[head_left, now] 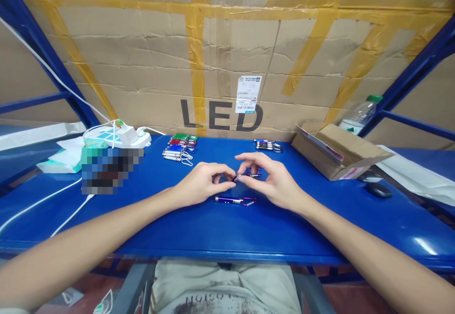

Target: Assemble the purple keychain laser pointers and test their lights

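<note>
My left hand (206, 182) is closed, thumb and fingers meeting at a small dark bit that I cannot make out. Right beside it, my right hand (268, 179) pinches at the same spot, where a tiny shiny piece (238, 176) shows between the fingertips. Partly behind the right fingers is a purple carabiner clip (254, 174); what it hangs on is hidden. Just in front of both hands, a purple pen-shaped keychain flashlight (228, 200) with its own purple clip lies flat on the blue table (170, 233).
Several green, red, blue and silver flashlights (179, 147) lie in a row at back left; dark ones (267, 145) lie at back right. An open carton (337, 150), a black mouse (378, 189) and a bottle (360, 115) stand right. Left are a power strip (140, 138), cables and a tissue pack (64, 160).
</note>
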Demonstrator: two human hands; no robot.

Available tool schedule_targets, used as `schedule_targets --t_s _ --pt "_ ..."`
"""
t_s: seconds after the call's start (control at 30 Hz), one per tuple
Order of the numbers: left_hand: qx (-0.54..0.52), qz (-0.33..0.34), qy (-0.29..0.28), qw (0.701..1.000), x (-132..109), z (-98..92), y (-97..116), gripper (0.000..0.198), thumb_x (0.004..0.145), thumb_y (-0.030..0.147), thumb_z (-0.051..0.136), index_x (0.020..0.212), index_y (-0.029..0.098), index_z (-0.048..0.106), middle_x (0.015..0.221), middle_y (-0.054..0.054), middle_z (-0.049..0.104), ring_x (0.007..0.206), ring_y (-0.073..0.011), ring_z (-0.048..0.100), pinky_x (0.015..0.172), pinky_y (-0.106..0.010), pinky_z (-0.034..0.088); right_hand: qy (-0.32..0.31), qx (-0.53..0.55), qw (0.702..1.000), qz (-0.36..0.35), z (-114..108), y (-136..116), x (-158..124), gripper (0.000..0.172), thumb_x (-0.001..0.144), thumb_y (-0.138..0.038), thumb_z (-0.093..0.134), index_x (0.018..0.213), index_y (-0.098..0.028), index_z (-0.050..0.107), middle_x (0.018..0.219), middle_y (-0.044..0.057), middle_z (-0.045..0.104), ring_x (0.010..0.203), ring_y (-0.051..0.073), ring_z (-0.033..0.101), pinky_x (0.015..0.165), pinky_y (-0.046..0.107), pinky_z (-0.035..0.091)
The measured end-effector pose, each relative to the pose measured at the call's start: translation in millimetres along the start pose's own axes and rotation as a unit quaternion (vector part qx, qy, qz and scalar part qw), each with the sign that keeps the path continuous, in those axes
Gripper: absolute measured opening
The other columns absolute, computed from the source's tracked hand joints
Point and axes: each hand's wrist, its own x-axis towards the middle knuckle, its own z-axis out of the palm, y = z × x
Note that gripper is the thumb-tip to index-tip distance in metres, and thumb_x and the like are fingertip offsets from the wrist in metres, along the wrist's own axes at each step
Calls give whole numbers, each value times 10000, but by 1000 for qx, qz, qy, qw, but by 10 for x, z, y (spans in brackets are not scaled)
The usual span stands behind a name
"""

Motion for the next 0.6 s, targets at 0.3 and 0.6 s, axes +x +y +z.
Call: schedule_targets --t_s 0.3,0.6 --pt "-5 17 31 999 -13 -51 -12 192 1013 312 732 1155 216 819 991 -28 802 734 -133 622 710 -241 487 1 -82 996 28 -95 143 44 292 1026 -260 645 1316 -244 682 1080 52 806 930 236 681 879 405 546" --pt "1 -17 28 999 4 -53 -48 216 1005 362 742 1143 206 800 917 -2 771 667 -115 570 667 -239 461 -97 -226 969 16 -103 232 23 288 988 -145 650 1263 -216 692 1092 75 804 990 278 693 914 433 509"
